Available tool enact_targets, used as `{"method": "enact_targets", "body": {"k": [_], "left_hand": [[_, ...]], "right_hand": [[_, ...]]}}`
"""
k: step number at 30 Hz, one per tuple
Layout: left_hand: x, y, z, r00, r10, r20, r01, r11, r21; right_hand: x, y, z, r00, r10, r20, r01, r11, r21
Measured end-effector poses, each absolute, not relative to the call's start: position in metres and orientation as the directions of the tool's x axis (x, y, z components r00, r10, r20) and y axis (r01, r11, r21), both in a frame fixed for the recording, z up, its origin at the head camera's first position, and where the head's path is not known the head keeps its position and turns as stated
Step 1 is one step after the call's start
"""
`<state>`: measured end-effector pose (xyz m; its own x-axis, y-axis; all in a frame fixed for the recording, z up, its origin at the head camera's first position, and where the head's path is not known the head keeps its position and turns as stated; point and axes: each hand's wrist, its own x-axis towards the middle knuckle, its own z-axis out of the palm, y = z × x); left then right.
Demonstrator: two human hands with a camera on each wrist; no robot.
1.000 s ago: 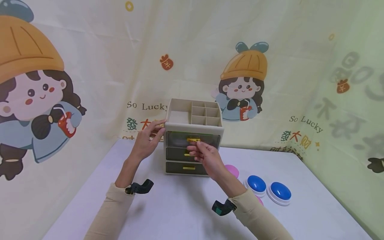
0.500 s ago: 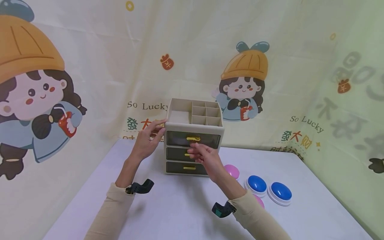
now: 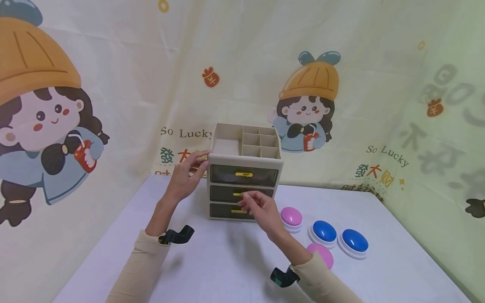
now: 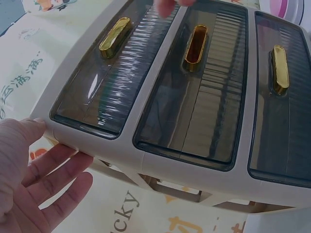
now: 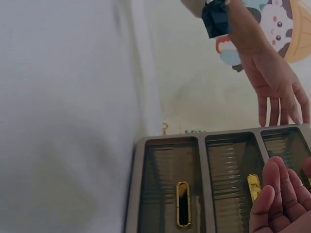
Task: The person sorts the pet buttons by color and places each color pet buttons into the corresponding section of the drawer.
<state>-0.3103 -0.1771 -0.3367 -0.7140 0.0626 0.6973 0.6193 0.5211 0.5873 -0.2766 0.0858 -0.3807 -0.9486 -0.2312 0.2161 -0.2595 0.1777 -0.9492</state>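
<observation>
Cabinet (image 3: pixel 245 160) stands upright on the white table (image 3: pixel 204 261) ahead of you, cream-framed, with 3 dark see-through drawers sitting flush in its front: the top drawer (image 3: pixel 223 175), the middle drawer (image 3: pixel 220 193) and the bottom drawer (image 3: pixel 219 210). Each drawer carries 1 gold handle. Your left hand (image 3: pixel 184 179) rests against the cabinet's upper left corner, thumb on the front edge, the other fingers relaxed along the side and spread a little. Your right hand (image 3: pixel 265 209) is just in front of the cabinet's lower right, its fingers loosely bent, narrowly gathered and holding nothing. From the head, your fingertips overlap the right end of the middle handle (image 3: pixel 237 194); the left wrist view shows a gap between them and that handle.

The cabinet's tray (image 3: pixel 227 147) on top has 1 large compartment at its left and 6 small ones at its right. To the cabinet's right, the far pink button (image 3: pixel 291 216) is nearest, with 2 blue buttons (image 3: pixel 324 231) farther out. The near pink button (image 3: pixel 321 255) is closer to you than the cabinet, partly behind your right forearm. Behind the cabinet hangs a printed curtain (image 3: pixel 242 42).
</observation>
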Motion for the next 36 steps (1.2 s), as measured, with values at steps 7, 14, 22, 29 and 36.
{"method": "enact_targets", "body": {"k": [7,14,22,29,36], "left_hand": [[-0.309,-0.177,-0.337,-0.711,0.065,0.7,0.622,0.522,0.584],[-0.309,-0.178,-0.335,-0.715,0.064,0.697,0.621,0.517,0.589],[-0.307,-0.178,-0.335,-0.72,0.064,0.691,0.619,0.51,0.597],[-0.308,-0.177,-0.334,-0.719,0.061,0.692,0.618,0.512,0.597],[-0.309,-0.178,-0.336,-0.72,0.063,0.691,0.618,0.511,0.597]], "right_hand": [[-0.274,0.086,-0.392,-0.945,-0.248,0.214,-0.263,0.183,-0.947],[-0.276,0.085,-0.395,-0.953,-0.277,0.12,-0.157,0.116,-0.981],[-0.282,0.083,-0.396,-0.932,-0.346,-0.106,0.153,-0.11,-0.982],[-0.29,0.082,-0.395,-0.93,-0.349,-0.119,0.191,-0.179,-0.965],[-0.3,0.082,-0.396,-0.932,-0.332,-0.143,0.223,-0.217,-0.95]]}}
